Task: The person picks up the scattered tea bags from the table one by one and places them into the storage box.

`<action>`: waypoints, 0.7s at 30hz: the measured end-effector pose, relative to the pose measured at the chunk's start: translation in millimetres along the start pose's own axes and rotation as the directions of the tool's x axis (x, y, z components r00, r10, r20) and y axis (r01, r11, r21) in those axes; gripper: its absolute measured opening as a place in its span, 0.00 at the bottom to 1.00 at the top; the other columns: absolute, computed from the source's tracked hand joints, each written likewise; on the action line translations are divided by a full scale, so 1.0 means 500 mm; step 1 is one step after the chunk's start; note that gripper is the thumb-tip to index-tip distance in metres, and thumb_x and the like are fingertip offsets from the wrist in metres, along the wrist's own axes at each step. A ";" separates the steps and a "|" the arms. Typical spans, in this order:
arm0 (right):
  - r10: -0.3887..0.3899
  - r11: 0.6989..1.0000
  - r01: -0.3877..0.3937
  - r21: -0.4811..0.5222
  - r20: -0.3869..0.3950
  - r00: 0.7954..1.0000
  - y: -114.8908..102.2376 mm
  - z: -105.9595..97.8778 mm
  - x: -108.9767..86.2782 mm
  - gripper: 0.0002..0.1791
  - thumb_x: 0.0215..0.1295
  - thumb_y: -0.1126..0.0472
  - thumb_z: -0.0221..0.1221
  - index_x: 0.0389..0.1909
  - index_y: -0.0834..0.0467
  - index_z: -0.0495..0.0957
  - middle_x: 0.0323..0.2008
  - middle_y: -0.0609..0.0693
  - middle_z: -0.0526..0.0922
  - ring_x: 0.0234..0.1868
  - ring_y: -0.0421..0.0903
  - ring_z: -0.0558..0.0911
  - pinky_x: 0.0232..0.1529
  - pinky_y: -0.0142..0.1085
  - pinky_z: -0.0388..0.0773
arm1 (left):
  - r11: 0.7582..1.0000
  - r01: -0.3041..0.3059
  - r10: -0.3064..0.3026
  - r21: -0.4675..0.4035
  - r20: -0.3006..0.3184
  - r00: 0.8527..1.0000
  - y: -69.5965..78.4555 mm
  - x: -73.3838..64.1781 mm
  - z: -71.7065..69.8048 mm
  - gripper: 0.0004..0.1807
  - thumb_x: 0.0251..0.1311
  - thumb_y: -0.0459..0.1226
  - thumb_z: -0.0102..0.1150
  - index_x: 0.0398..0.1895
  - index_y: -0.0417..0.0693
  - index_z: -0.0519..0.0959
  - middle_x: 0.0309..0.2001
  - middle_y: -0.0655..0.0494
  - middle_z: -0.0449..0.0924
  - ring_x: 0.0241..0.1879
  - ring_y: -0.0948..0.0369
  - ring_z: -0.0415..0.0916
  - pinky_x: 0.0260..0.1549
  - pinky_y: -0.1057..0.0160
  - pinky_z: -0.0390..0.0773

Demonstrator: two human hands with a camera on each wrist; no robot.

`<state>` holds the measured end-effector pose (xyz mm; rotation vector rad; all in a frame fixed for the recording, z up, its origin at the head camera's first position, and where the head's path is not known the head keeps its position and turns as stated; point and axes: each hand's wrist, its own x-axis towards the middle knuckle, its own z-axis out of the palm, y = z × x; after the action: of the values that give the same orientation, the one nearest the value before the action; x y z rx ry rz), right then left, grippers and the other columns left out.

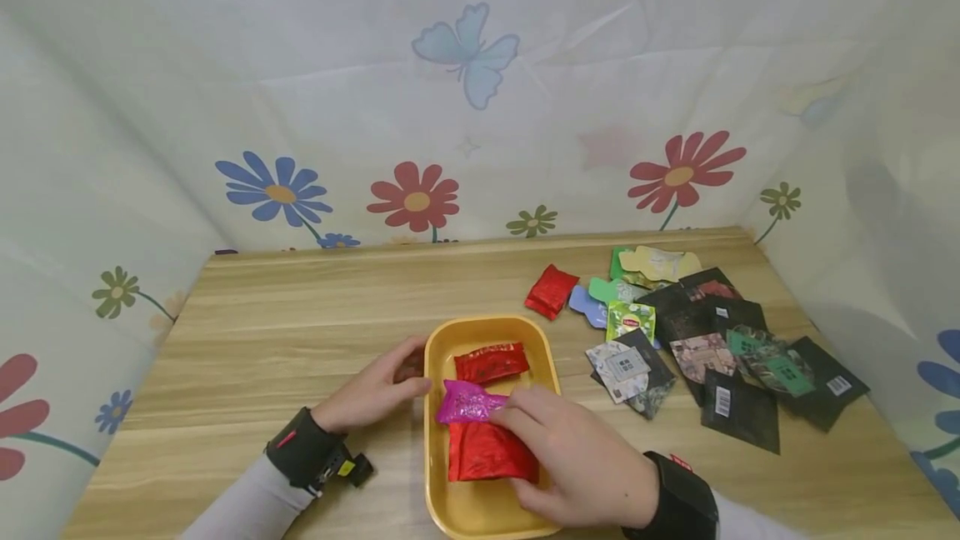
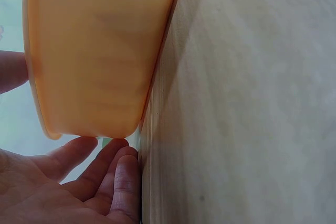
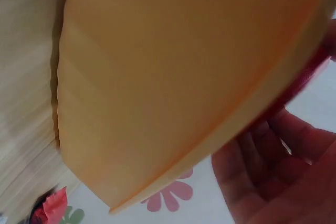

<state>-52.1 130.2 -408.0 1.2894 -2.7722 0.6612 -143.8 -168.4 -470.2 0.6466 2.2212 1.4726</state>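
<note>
A yellow plastic bin (image 1: 480, 515) stands on the table, with red packets and a pink packet inside. My left hand (image 1: 375, 386) is at its left side, the thumb by the rim and the relaxed fingertips against the outer wall, as the left wrist view shows. My right hand (image 1: 581, 457) reaches over the right rim and grips the larger red packet (image 1: 489, 455) between thumb and fingers. Its fingertips also overlap the right end of the shiny pink packet (image 1: 467, 402). A smaller red packet (image 1: 491, 362) lies farther back in the bin. Part of the grip is hidden.
Outside the bin, a red packet (image 1: 552, 292) lies behind its right corner. To the right spread black sachets (image 1: 741, 411), a green-yellow tea sachet (image 1: 630, 321), and several green, blue and cream ones. A white curtain (image 1: 337, 107) with flowers encloses the table.
</note>
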 end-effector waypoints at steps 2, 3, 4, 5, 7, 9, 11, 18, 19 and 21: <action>0.026 1.000 -0.026 -0.002 0.074 0.997 -0.006 0.002 -0.005 0.50 0.55 0.26 0.56 0.76 0.47 0.61 0.71 0.41 0.64 0.68 0.41 0.65 0.63 0.45 0.71 | 1.000 0.003 -0.003 0.009 0.000 1.000 0.001 0.000 0.001 0.32 0.66 0.41 0.56 0.74 0.51 0.62 0.66 0.53 0.70 0.61 0.56 0.73 0.58 0.63 0.73; 0.041 0.999 -0.041 -0.006 0.106 0.993 -0.006 0.003 -0.007 0.55 0.54 0.23 0.53 0.79 0.45 0.54 0.75 0.41 0.57 0.72 0.43 0.61 0.65 0.49 0.69 | 1.000 0.004 -0.004 0.008 0.001 1.000 0.000 0.000 0.001 0.32 0.66 0.41 0.56 0.74 0.51 0.62 0.66 0.53 0.70 0.61 0.57 0.73 0.58 0.63 0.73; 0.054 0.999 -0.053 -0.012 0.133 0.990 -0.006 0.002 -0.008 0.58 0.53 0.20 0.50 0.81 0.43 0.47 0.78 0.40 0.50 0.76 0.45 0.55 0.67 0.52 0.65 | 1.000 0.005 -0.005 0.007 0.002 1.000 0.000 0.000 0.002 0.32 0.66 0.41 0.56 0.74 0.51 0.62 0.66 0.53 0.70 0.61 0.57 0.73 0.58 0.63 0.73; 0.065 0.998 -0.063 -0.019 0.150 0.987 -0.005 0.001 -0.009 0.61 0.51 0.18 0.48 0.82 0.41 0.41 0.80 0.40 0.42 0.78 0.47 0.48 0.68 0.55 0.61 | 1.000 0.005 -0.005 0.009 0.003 1.000 0.000 -0.001 0.002 0.32 0.66 0.40 0.56 0.73 0.51 0.62 0.66 0.53 0.70 0.61 0.57 0.73 0.58 0.63 0.73; 0.068 0.997 -0.062 -0.048 0.135 0.988 0.004 -0.002 -0.009 0.62 0.51 0.18 0.48 0.82 0.40 0.36 0.80 0.39 0.36 0.79 0.48 0.41 0.70 0.57 0.56 | 1.000 0.006 -0.006 0.014 0.003 1.000 0.000 -0.001 0.003 0.32 0.66 0.40 0.55 0.73 0.52 0.62 0.66 0.53 0.70 0.61 0.57 0.73 0.58 0.63 0.73; 0.066 0.996 -0.059 -0.072 0.099 0.993 0.019 -0.008 -0.007 0.61 0.51 0.19 0.49 0.82 0.41 0.37 0.80 0.39 0.37 0.80 0.48 0.41 0.71 0.56 0.54 | 1.000 0.006 -0.006 0.015 0.004 1.000 -0.001 0.000 0.003 0.32 0.66 0.40 0.55 0.73 0.51 0.62 0.66 0.53 0.70 0.61 0.57 0.73 0.58 0.62 0.73; 0.073 0.992 -0.068 -0.102 0.046 0.996 0.038 -0.017 -0.004 0.61 0.52 0.20 0.50 0.82 0.43 0.40 0.80 0.40 0.39 0.79 0.48 0.42 0.71 0.54 0.54 | 1.000 0.004 -0.005 0.016 0.004 1.000 0.000 0.000 0.003 0.32 0.66 0.39 0.55 0.73 0.50 0.62 0.67 0.51 0.70 0.61 0.56 0.73 0.59 0.62 0.73; 0.120 0.980 -0.139 -0.143 -0.131 0.984 0.136 -0.045 0.023 0.58 0.55 0.26 0.56 0.80 0.52 0.51 0.79 0.49 0.50 0.78 0.51 0.51 0.71 0.54 0.56 | 1.000 0.014 -0.014 -0.001 0.008 1.000 0.004 0.000 0.001 0.33 0.67 0.40 0.55 0.74 0.49 0.61 0.67 0.51 0.69 0.62 0.56 0.73 0.59 0.63 0.72; 0.136 0.977 -0.157 -0.145 -0.149 0.979 0.152 -0.047 0.029 0.57 0.55 0.26 0.56 0.79 0.54 0.53 0.78 0.50 0.53 0.77 0.52 0.54 0.71 0.54 0.57 | 1.000 0.013 -0.013 -0.003 0.010 1.000 0.005 -0.001 0.001 0.33 0.67 0.40 0.55 0.74 0.49 0.61 0.67 0.51 0.69 0.62 0.56 0.73 0.59 0.63 0.72; 0.184 0.970 -0.208 -0.129 -0.174 0.967 0.183 -0.051 0.042 0.55 0.58 0.27 0.54 0.78 0.57 0.56 0.77 0.54 0.57 0.75 0.54 0.57 0.71 0.52 0.58 | 1.000 0.006 -0.006 -0.007 0.014 1.000 0.006 -0.001 0.000 0.33 0.67 0.40 0.54 0.75 0.49 0.61 0.67 0.50 0.69 0.62 0.55 0.73 0.59 0.63 0.72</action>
<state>-137.2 177.0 -414.7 0.9008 -2.7765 0.5294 -142.8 -167.9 -467.4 0.6450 2.2047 1.4684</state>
